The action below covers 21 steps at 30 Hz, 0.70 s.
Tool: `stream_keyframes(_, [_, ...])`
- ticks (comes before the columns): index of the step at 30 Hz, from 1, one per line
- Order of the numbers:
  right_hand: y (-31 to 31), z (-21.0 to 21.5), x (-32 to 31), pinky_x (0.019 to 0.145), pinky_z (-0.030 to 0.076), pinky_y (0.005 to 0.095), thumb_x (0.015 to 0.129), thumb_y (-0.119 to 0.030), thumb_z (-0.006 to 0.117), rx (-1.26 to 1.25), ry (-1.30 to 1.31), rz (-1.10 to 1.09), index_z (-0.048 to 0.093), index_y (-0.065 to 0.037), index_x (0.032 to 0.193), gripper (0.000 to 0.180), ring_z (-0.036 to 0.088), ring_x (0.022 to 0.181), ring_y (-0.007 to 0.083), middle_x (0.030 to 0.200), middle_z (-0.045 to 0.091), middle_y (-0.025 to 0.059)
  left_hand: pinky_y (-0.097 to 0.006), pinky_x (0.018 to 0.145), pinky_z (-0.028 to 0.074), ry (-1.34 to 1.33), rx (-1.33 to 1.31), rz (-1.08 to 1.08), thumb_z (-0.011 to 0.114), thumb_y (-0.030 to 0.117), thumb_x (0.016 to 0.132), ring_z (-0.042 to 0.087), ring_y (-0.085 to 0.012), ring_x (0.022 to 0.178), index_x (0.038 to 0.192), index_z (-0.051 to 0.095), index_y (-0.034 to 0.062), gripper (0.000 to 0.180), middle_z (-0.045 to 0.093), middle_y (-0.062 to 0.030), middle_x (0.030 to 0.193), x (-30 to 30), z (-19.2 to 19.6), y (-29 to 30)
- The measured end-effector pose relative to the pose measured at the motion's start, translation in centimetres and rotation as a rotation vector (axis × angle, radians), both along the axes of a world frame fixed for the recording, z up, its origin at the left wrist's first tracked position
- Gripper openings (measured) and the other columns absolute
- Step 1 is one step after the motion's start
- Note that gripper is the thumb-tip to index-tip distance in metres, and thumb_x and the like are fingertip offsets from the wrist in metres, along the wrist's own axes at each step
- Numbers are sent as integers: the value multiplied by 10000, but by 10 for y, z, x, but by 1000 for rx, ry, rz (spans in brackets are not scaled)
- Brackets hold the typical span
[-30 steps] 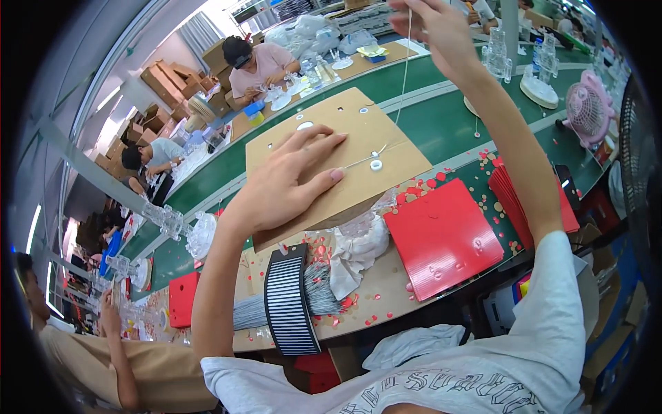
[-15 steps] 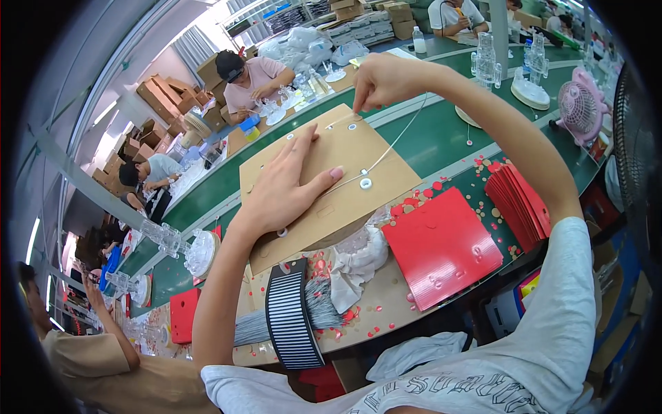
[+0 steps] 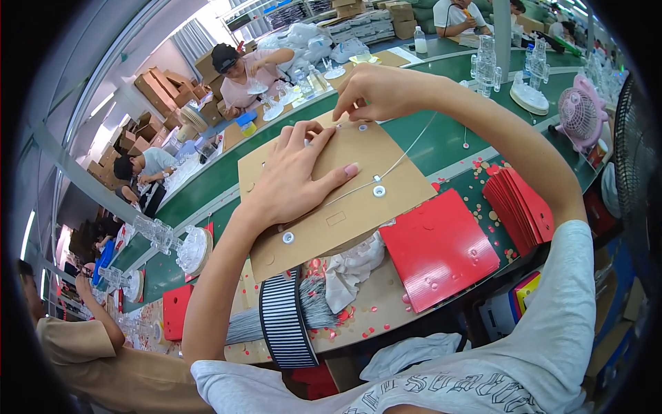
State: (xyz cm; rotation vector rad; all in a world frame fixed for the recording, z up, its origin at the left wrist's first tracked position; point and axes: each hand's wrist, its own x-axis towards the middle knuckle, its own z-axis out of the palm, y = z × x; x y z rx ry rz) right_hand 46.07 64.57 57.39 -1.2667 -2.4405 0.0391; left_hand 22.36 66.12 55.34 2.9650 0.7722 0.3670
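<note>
A brown cardboard panel (image 3: 393,162) with white eyelets, one of them a ring (image 3: 378,191), lies tilted before me. My left hand (image 3: 293,176) rests on it, open, thumb spread and forefinger reaching to the far edge. Just beyond those fingertips, my right hand (image 3: 386,93) is bent over the same edge with its fingers pinched together. What they grip is hidden. A thin white cord (image 3: 408,150) runs from under my left hand, through a small white clip (image 3: 376,179), then up behind my right forearm.
A red sheet stack (image 3: 441,252) and more red sheets (image 3: 517,210) lie to the right among scattered discs. A striped band (image 3: 288,321) around grey strands and a crumpled white cloth (image 3: 355,272) sit near me. Clear plastic stands (image 3: 196,250) line the green conveyor (image 3: 276,138). Co-workers sit across.
My right hand has come left and nearer, down to the panel's far edge beside my left fingers. Those fingers now bend more. The panel's right part has shifted right and toward me.
</note>
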Motion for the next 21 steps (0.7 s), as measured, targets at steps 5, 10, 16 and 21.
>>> stream_keyframes(5, [3,-8,1,671,494,346,780,5,674,158,-40,124,760,-63,967,217,611,745,226,795,642,89,-411,1090,307,-17,6,1,541,540,886,389,-323,1284,1378,460,13,725,401,-159,1372,-2,0,-6])
stream_keyframes(10, [0,-9,12,667,494,339,791,31,659,74,-29,102,757,-75,990,246,607,759,216,810,627,85,-419,1100,299,-54,31,-20,541,559,876,383,-329,1313,1380,442,2,758,388,-170,1430,-6,-6,-4])
stream_keyframes(16, [-12,-8,5,661,484,343,790,32,665,129,-100,102,755,-100,1012,274,600,753,225,825,616,80,-418,1096,305,-67,0,-53,543,582,864,407,-318,1299,1373,440,-13,789,408,-157,1427,-11,-3,-7])
stream_keyframes(21, [-15,-5,10,664,479,354,815,23,634,167,-202,117,757,-113,1017,272,601,784,234,828,606,79,-416,1090,314,-84,33,-85,559,570,859,420,-323,1282,1356,459,-12,772,422,-145,1413,-10,-5,-9])
